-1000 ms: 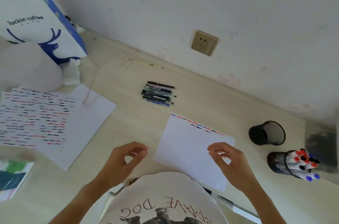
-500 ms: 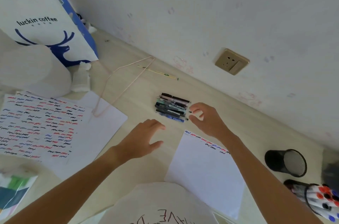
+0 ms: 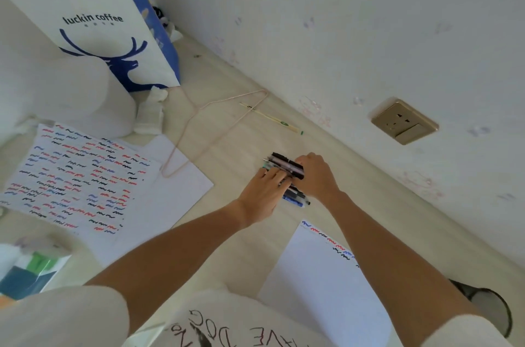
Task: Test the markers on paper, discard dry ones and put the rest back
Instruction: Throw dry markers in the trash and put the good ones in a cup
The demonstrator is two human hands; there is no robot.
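Observation:
A bundle of dark markers (image 3: 284,165) lies on the pale wooden desk near the wall. My left hand (image 3: 265,193) rests flat on the bundle's left end, fingers over the pens. My right hand (image 3: 316,176) curls around the bundle's right end. Both hands press the markers together. Toward me on the right lies a white test sheet (image 3: 321,287) with a short row of red, blue and black squiggles along its top edge. A black mesh cup (image 3: 494,309) shows at the lower right, partly hidden by my right arm.
A sheet covered in squiggles (image 3: 76,176) lies on the left, on top of a blank sheet. Behind it stand a white and blue paper bag (image 3: 93,34) and a white plastic bag. A thin wire hanger (image 3: 210,130) and a wrapped chopstick (image 3: 272,119) lie near the wall.
Both hands have reached forward from the test sheet to the marker bundle and closed on its two ends. The view has tilted left, and the cup of capped markers has left the frame.

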